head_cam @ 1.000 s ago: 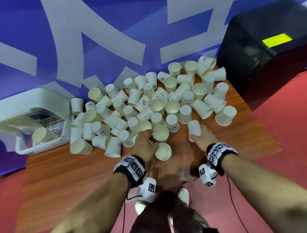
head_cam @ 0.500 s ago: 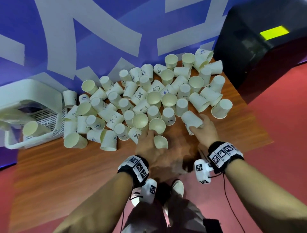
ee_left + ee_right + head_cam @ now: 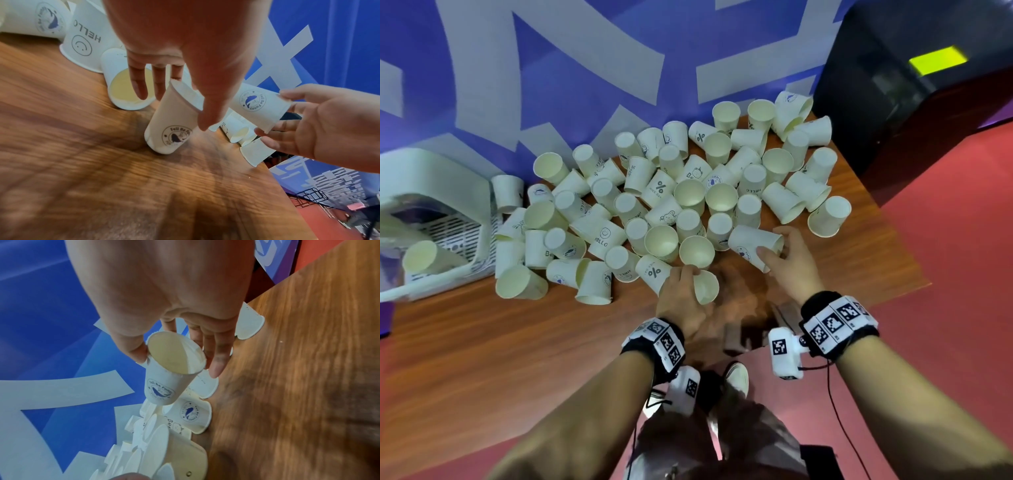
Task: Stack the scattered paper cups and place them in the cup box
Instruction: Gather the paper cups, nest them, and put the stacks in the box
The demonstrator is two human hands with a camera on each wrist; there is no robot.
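Many white paper cups (image 3: 690, 195) lie scattered on the wooden table (image 3: 482, 342). My left hand (image 3: 690, 279) grips one tilted cup (image 3: 707, 289) at its rim, thumb on its side. In the left wrist view that whale-logo cup (image 3: 170, 128) touches the table with its base. My right hand (image 3: 774, 246) holds a second whale-logo cup (image 3: 750, 243) on its side just above the pile. The right wrist view shows this cup (image 3: 162, 389) with its mouth toward the camera, between thumb and fingers (image 3: 216, 363). The white cup box (image 3: 448, 178) stands at the far left with a cup stack (image 3: 424, 257) lying in it.
A blue and white wall (image 3: 585, 68) runs right behind the cups. A black cabinet (image 3: 911, 102) stands past the table's right corner. The table's right edge (image 3: 914, 274) is close to my right hand, with red floor (image 3: 962, 240) beyond. Bare wood lies in front of the pile.
My right hand took hold of an upside-down cup and tipped it onto its side off the table. My left hand closed on the cup by its fingers and tilted it.
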